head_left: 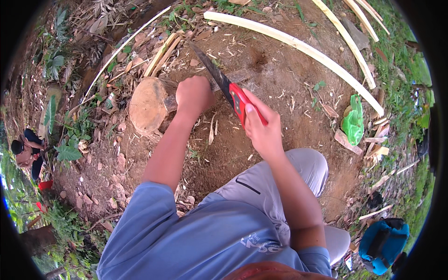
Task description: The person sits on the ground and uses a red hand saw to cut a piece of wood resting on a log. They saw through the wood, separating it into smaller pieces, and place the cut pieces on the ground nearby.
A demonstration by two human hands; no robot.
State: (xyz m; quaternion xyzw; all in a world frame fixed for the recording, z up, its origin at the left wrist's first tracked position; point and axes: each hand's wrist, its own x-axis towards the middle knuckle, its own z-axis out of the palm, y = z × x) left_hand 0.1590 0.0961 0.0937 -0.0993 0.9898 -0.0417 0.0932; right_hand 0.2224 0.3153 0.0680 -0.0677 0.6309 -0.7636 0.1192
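My right hand (263,126) is wrapped round the red handle of a handsaw (213,70). The saw's dark blade slants up and to the left, crossing a short piece of wood (239,76). Closed in a fist over that wood, my left hand (193,94) covers its middle, just left of the blade. The wood's left end lies against a round tree stump (148,105); its right end reaches out over the bare soil. Whether the saw's teeth have cut into the wood cannot be made out.
Long pale wood strips (298,43) lie at the far side and far right. Split sticks (163,53) lie behind the stump. A green plastic bag (353,122) and wood offcuts (379,140) lie at right. A blue bag (383,245) stands near right. Another person (31,151) sits far left.
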